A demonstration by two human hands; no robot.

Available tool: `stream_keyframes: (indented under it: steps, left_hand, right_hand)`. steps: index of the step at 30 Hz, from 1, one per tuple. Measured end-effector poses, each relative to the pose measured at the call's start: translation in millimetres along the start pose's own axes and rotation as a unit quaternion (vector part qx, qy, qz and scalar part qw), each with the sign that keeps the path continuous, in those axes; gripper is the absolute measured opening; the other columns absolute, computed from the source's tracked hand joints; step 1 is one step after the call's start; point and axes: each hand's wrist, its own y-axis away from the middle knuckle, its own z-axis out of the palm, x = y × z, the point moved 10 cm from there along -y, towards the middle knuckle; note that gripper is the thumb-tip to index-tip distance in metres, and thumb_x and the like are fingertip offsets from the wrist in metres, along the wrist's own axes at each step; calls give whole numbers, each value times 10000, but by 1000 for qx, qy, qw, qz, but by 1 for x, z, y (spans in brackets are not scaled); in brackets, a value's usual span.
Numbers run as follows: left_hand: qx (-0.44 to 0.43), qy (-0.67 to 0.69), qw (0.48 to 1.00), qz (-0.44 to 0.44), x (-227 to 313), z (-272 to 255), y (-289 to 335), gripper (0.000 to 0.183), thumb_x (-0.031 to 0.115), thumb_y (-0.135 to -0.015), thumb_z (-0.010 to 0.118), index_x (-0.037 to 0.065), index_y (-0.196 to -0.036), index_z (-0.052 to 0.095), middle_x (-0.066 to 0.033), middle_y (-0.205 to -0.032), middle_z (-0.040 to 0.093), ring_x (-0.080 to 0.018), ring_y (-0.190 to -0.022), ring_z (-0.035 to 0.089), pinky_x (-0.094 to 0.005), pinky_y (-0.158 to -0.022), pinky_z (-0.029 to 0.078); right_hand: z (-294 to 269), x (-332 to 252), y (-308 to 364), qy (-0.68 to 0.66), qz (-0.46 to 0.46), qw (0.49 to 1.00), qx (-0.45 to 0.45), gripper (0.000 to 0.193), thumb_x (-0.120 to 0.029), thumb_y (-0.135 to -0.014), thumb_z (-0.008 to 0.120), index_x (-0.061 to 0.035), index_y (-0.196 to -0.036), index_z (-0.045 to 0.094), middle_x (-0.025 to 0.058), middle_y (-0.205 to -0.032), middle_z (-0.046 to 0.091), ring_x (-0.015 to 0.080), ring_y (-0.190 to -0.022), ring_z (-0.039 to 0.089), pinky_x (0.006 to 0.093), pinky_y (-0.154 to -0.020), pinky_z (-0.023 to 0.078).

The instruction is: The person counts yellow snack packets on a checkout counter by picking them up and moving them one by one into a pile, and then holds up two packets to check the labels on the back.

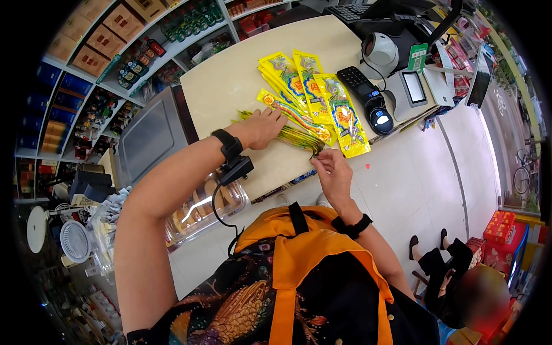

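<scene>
On the counter a stack of thin yellow candy packets (299,138) stands on edge, its ends fanned together toward me. My left hand (264,127) lies over the stack's left part with its fingers curled around it. At the stack's near right end, my right hand (333,169) pinches the packet ends between thumb and fingers. One more yellow candy packet (296,112) lies flat just beyond the stack. Farther back, several yellow candy packets (347,118) overlap in a loose spread. Where my left fingertips meet the packets is partly hidden.
A card terminal (362,92), a white scanner (380,53) and a small display device (413,87) stand at the counter's right. A grey lidded box (154,138) and a clear food container (201,210) sit at left. Another person (460,282) is seated at lower right.
</scene>
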Motion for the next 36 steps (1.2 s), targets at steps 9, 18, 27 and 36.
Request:
stream_keyframes:
  steps: [9, 18, 27, 36]
  left_hand:
    - [-42, -44, 998, -1, 12, -4, -1, 381, 20, -812, 559, 20, -1177, 449, -172, -1239, 479, -345, -1184, 476, -481, -890, 443]
    - [-6, -67, 997, 32, 25, -3, 4, 240, 70, -870, 519, 75, -1109, 500, -125, -1118, 523, -285, -1099, 532, -452, -817, 478]
    - [74, -123, 988, 49, 35, -21, 13, 221, 79, -838, 559, 82, -1056, 520, -110, -1112, 500, -262, -1082, 515, -426, -790, 477]
    - [128, -155, 977, 70, 63, -38, 13, 238, 83, -839, 554, 92, -1074, 523, -89, -1100, 494, -250, -1091, 503, -427, -867, 442]
  right_hand:
    - [-21, -45, -13, 117, -107, 986, 49, 178, -2, -846, 657, -7, -1003, 573, 127, -964, 583, 243, -779, 594, 327, -672, 496]
    - [0, -40, -57, 342, -146, 928, 22, 259, -189, -840, 692, -27, -1025, 612, 142, -932, 638, 331, -878, 569, 436, -792, 422]
    - [-1, -40, -51, 257, -159, 953, -18, 152, -98, -813, 686, 4, -925, 677, 158, -864, 614, 332, -837, 571, 432, -715, 445]
    - [-12, -35, -29, 159, -121, 975, -100, 164, -76, -861, 631, 13, -992, 674, 145, -883, 610, 326, -854, 575, 388, -757, 470]
